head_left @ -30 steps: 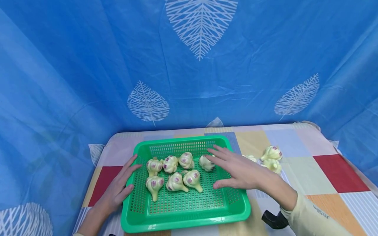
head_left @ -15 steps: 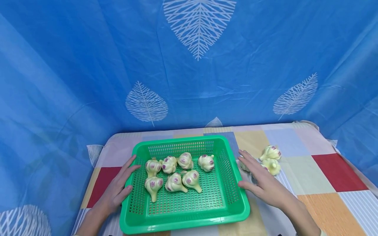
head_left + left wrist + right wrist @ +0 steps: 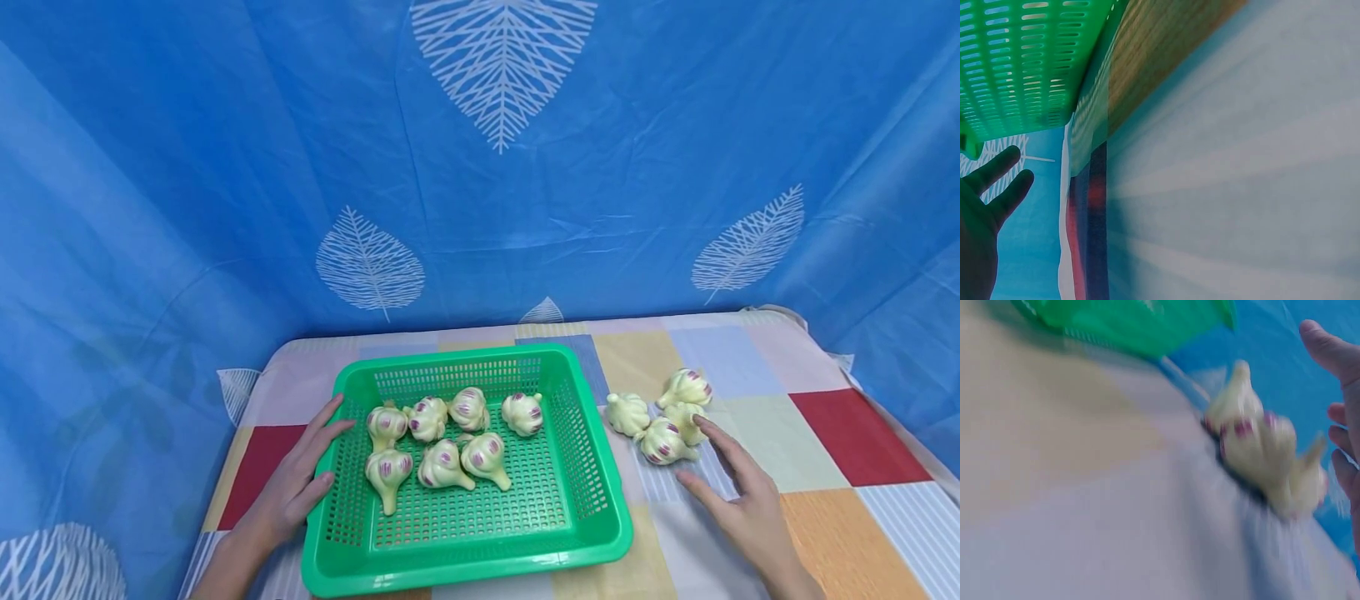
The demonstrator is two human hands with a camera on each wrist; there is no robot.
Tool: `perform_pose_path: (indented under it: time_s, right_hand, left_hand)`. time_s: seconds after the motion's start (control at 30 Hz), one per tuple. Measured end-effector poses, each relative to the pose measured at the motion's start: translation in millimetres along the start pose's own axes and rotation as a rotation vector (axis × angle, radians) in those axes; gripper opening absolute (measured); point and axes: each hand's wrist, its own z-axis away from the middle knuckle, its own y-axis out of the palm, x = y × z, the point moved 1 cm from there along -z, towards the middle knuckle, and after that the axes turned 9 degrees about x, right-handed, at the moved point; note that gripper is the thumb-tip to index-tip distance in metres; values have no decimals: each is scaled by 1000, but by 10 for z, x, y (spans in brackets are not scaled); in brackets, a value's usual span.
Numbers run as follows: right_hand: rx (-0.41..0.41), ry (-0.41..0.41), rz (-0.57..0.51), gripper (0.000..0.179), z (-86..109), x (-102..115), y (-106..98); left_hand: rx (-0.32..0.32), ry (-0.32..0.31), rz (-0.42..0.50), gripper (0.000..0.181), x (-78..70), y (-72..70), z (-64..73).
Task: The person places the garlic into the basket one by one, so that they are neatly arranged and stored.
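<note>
A green perforated plastic basket (image 3: 465, 575) stands on the table with several garlic bulbs (image 3: 444, 463) inside, mostly toward its left and back. My left hand (image 3: 292, 483) is at the basket's left rim, fingers extended along it; the left wrist view shows the basket wall (image 3: 1022, 69) above two of its fingers. To the right of the basket lies a small cluster of garlic bulbs (image 3: 663, 442), also blurred in the right wrist view as pale bulbs (image 3: 1260, 450). My right hand (image 3: 738, 496) is beside this cluster, thumb and fingers spread, holding nothing, fingertips close to the nearest bulbs.
A patchwork-patterned cloth (image 3: 757, 425) covers the table. Blue curtain (image 3: 600, 208) with white leaf prints hangs behind and at both sides, close to the table's back edge.
My right hand has moved from over the basket's right side out to the right, down beside the loose garlic bulbs, uncovering them. The left hand stays at the basket's left rim.
</note>
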Motion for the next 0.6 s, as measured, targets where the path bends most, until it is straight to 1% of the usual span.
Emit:
perform_pose_path:
  time_s: [0.03, 0.13, 0.23, 0.3, 0.37, 0.47, 0.6]
  right_hand:
    - [-17, 21, -18, 83, 42, -42, -16]
    - [-47, 125, -45, 80, 164, -154, -48]
    - [-54, 249, -45, 76, 259, -255, -58]
    - [-58, 307, -35, 74, 304, -316, -58]
    - [-67, 352, -42, 72, 326, -374, -67]
    - [-66, 393, -40, 69, 317, -450, -102]
    - [-23, 424, -40, 69, 244, -543, -175]
  left_hand:
    - [0, 3, 4, 60, -2, -1, 0]
    - [-2, 14, 8, 59, -4, -5, 0]
    - [-1, 19, 7, 58, -3, -10, -1]
    - [-2, 14, 3, 58, -1, -9, -2]
    - [0, 10, 2, 59, 1, -7, -2]
    - [2, 6, 7, 60, 2, -2, 0]
    - [3, 11, 7, 60, 2, -4, 2]
